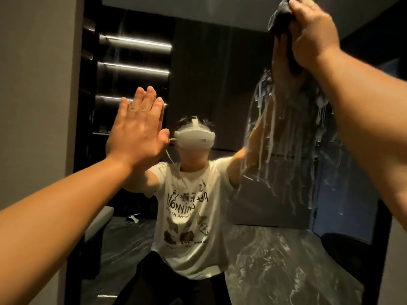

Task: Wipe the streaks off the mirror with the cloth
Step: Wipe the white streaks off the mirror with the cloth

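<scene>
A tall mirror (220,62) fills the middle of the view and reflects a person in a white printed T-shirt wearing a headset. White streaks (271,137) run down the glass on the right side, from below my right hand to about mid-height. My right hand (312,34) is raised at the top right, shut on a dark crumpled cloth (282,16) pressed against the mirror. My left hand (138,130) is flat and open against the glass at the left, fingers together and pointing up.
A grey wall (33,84) borders the mirror on the left, and a dark frame edge (383,238) on the right. The reflection shows lit shelves (134,42), a marbled dark floor (275,260) and a round dark object (343,245).
</scene>
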### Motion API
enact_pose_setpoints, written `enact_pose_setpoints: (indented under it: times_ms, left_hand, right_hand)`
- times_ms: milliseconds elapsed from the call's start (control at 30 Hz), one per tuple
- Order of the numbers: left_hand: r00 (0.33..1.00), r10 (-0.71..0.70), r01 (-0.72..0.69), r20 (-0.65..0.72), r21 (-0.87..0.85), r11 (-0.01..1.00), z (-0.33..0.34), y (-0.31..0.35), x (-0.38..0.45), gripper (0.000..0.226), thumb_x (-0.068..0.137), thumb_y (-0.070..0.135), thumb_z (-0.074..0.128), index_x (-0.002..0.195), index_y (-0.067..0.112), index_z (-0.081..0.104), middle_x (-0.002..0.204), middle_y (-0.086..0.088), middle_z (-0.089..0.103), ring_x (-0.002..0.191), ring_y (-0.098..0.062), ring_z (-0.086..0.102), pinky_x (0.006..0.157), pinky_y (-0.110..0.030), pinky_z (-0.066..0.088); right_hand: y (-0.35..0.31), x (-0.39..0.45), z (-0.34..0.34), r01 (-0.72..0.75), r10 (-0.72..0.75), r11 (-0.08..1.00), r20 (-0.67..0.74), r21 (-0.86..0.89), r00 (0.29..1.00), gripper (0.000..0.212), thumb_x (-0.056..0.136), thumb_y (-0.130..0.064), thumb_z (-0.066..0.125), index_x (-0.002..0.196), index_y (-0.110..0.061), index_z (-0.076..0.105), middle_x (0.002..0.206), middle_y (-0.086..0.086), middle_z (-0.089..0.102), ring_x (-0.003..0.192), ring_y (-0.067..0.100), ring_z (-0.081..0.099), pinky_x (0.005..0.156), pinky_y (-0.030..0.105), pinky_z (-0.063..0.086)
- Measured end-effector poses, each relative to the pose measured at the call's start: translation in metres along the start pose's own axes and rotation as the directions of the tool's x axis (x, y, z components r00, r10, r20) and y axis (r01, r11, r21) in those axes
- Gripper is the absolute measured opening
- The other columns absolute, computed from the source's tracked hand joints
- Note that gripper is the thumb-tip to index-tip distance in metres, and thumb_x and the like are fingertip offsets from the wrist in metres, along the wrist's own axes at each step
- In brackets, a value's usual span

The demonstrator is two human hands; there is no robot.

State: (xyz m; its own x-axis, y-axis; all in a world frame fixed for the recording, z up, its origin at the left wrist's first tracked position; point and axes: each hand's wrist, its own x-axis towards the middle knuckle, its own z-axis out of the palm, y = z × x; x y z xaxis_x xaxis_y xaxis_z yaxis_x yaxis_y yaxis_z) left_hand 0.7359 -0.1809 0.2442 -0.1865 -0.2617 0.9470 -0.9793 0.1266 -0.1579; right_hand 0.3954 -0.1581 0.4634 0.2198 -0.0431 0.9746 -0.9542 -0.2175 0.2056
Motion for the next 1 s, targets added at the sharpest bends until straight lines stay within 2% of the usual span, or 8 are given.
enact_pose_setpoints:
  times_ms: [167,300,367,467,600,833,933,1000]
  left_hand:
    - [0.999,0.001,-0.004,-0.053,-0.051,0.999,-0.001,0.003,-0.001,0.074,0.091,0.046,0.029,0.152,0.004,0.023,0.162,-0.015,0.010,0.151,-0.027,0.002,0.122,-0.048,0.001]
    - [0.997,-0.014,0.008,-0.076,-0.077,0.997,-0.007,0.005,-0.002,0.071,0.090,0.042,0.036,0.149,0.004,0.030,0.160,-0.017,0.020,0.150,-0.030,0.010,0.121,-0.051,0.007]
    - [0.996,-0.023,0.015,-0.086,-0.093,0.996,-0.012,0.008,-0.002,0.066,0.087,0.039,0.041,0.143,0.004,0.039,0.154,-0.018,0.031,0.146,-0.034,0.020,0.119,-0.052,0.014]
    - [0.993,-0.029,0.012,-0.118,-0.141,0.990,-0.020,0.027,0.000,0.044,0.084,0.034,0.044,0.120,0.010,0.054,0.134,-0.014,0.047,0.129,-0.035,0.038,0.107,-0.049,0.028]
    - [0.993,0.065,-0.076,-0.103,-0.112,0.991,-0.013,0.060,0.005,0.039,0.085,0.032,0.051,0.120,0.014,0.055,0.130,-0.010,0.049,0.126,-0.032,0.041,0.104,-0.047,0.029]
    - [0.985,0.092,-0.102,-0.145,-0.062,0.993,0.002,0.062,0.002,0.056,0.086,0.034,0.048,0.136,0.007,0.047,0.139,-0.018,0.045,0.133,-0.036,0.036,0.110,-0.053,0.028]
    - [0.981,0.114,-0.123,-0.158,-0.049,0.991,0.003,0.061,0.002,0.057,0.087,0.033,0.048,0.137,0.006,0.047,0.140,-0.019,0.044,0.132,-0.037,0.036,0.109,-0.053,0.028]
    - [0.978,0.116,-0.125,-0.172,-0.043,0.991,0.004,0.060,0.001,0.057,0.087,0.033,0.048,0.137,0.006,0.047,0.139,-0.020,0.044,0.132,-0.038,0.036,0.109,-0.054,0.028]
  right_hand:
    - [-0.045,-0.099,0.023,0.173,-0.172,0.984,-0.029,0.037,0.985,0.043,0.095,-0.008,0.047,0.138,-0.006,0.048,0.147,0.018,0.044,0.138,0.034,0.038,0.117,0.047,0.026]
    - [-0.080,-0.265,0.047,0.431,-0.441,0.896,0.084,0.107,0.894,0.051,0.085,0.001,0.065,0.134,-0.007,0.052,0.144,0.017,0.047,0.138,0.033,0.039,0.114,0.053,0.030]
    - [-0.080,-0.315,0.054,0.502,-0.524,0.851,0.170,0.155,0.835,0.050,0.091,0.000,0.057,0.138,-0.011,0.046,0.147,0.014,0.044,0.140,0.031,0.037,0.112,0.054,0.033]
    - [-0.080,-0.330,0.053,0.509,-0.545,0.834,0.179,0.212,0.819,0.043,0.099,-0.003,0.039,0.140,-0.015,0.042,0.147,0.010,0.044,0.139,0.029,0.038,0.109,0.053,0.038]
    - [-0.074,-0.307,0.036,0.496,-0.561,0.812,0.177,0.309,0.808,0.043,0.094,-0.003,0.052,0.136,-0.011,0.049,0.143,0.012,0.049,0.136,0.029,0.043,0.111,0.052,0.037]
    - [0.026,-0.081,-0.020,0.118,-0.102,0.990,-0.169,0.083,0.980,0.039,0.102,-0.024,0.039,0.130,-0.003,0.057,0.134,0.018,0.056,0.127,0.029,0.051,0.110,0.036,0.039]
    - [0.082,-0.028,-0.027,-0.233,0.238,0.970,-0.075,0.074,0.968,0.046,0.091,-0.028,0.037,0.132,-0.015,0.055,0.134,0.013,0.056,0.126,0.029,0.050,0.104,0.031,0.038]
    - [0.096,-0.027,-0.019,-0.288,0.292,0.954,-0.039,0.088,0.956,0.048,0.090,-0.024,0.038,0.137,-0.019,0.049,0.140,0.010,0.052,0.130,0.028,0.046,0.108,0.030,0.035]
